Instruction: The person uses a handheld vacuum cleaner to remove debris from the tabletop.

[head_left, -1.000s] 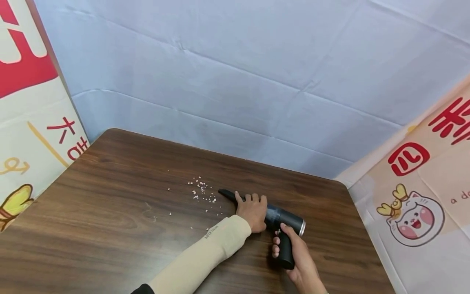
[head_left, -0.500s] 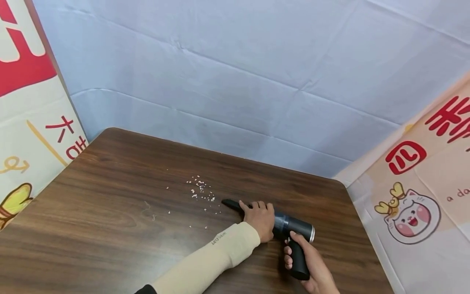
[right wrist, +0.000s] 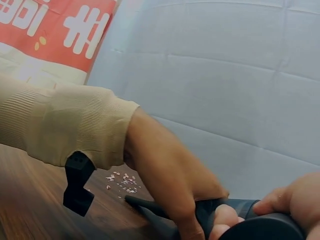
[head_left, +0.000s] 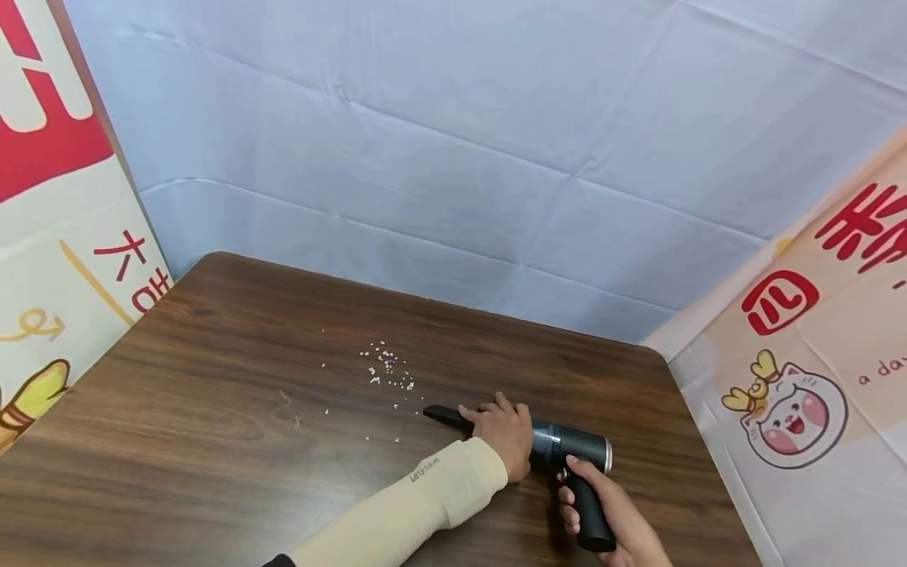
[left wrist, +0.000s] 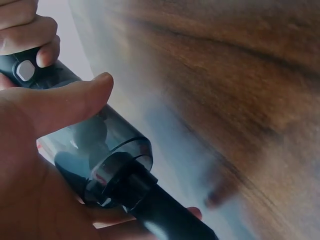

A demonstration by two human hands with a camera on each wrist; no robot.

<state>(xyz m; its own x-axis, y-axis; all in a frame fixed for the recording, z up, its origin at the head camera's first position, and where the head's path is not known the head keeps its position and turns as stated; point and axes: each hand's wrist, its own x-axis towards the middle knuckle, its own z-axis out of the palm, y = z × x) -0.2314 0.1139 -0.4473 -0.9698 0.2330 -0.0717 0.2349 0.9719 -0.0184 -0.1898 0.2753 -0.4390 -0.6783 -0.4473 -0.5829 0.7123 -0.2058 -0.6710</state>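
Note:
A black handheld vacuum cleaner (head_left: pixel 579 446) lies across both hands, close over the brown table. My left hand (head_left: pixel 507 442), in a beige sleeve, grips its front part. In the left wrist view the thumb (left wrist: pixel 75 102) lies over the clear dust cup (left wrist: pixel 122 132), with fingers underneath. The right hand (head_left: pixel 615 508) holds the handle (head_left: pixel 590 512), thumb up near the body. Leftward from the left hand points the narrow black nozzle (head_left: pixel 445 416). Small white scraps (head_left: pixel 374 380) are scattered beyond and left of its tip, the nearest ones right by it.
The wood-grain table (head_left: pixel 212 409) has rounded far corners. A pale cloth wall (head_left: pixel 425 157) rises behind it, and printed banners (head_left: pixel 786 409) stand on both sides. Thin thread-like marks (head_left: pixel 289 405) show on the tabletop, left of the scraps.
Both hands and the vacuum cleaner have shifted right and nearer the person. The nozzle tip has come down toward the near side of the scraps, which look much the same.

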